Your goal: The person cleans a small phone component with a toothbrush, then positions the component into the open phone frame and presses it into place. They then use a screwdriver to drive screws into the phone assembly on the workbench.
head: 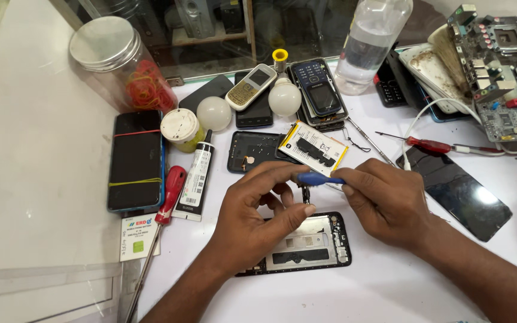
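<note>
Lying nearest on the white surface [390, 287] is an opened phone frame [312, 242], black-edged, with bare silver metal and dark cut-outs inside. Above it the left hand [252, 218] curls over the frame, thumb and fingers pinching a small dark part [306, 194]. The right hand [384, 200] grips a blue tool [318, 178] whose tip meets that part. Just beyond lie a flat white battery [313, 148] and a black back cover [252, 151]. Left sits a red-handled screwdriver [170, 194]; farther back, several phones [319, 90], two white bulbs [285, 97] and a clear bottle [371, 42].
</note>
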Available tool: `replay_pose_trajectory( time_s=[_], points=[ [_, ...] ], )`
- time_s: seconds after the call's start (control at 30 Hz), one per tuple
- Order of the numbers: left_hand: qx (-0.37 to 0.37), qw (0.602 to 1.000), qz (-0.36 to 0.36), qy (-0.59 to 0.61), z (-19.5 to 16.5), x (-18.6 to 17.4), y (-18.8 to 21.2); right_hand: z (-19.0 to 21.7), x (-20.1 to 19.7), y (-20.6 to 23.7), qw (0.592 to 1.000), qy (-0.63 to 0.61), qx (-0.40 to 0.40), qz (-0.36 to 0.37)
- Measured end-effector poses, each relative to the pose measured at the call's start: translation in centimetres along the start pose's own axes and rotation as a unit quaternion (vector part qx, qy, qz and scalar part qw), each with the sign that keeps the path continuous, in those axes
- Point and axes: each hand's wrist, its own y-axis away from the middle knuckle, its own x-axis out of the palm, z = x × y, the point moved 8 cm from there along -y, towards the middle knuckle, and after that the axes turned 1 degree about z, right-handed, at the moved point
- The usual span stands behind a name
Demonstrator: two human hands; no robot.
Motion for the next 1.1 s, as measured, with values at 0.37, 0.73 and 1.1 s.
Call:
replay_pose_trajectory(
  time_s=[0.37,0.73,1.1],
  points=[
    [0.008,1.0,0.012,0.0,-0.3,3.9,-0.5,-1.2,-2.8,3.1,0.999,-0.048,0.014,0.017],
    [-0.013,0.999,0.02,0.048,0.9,5.7,-4.5,-4.2,-5.0,2.0,0.998,-0.026,0.052,0.015],
    [-0.011,0.99,0.038,0.134,-0.3,3.1,0.2,0.4,-3.5,2.1,0.999,0.011,0.024,-0.019]
  ],
)
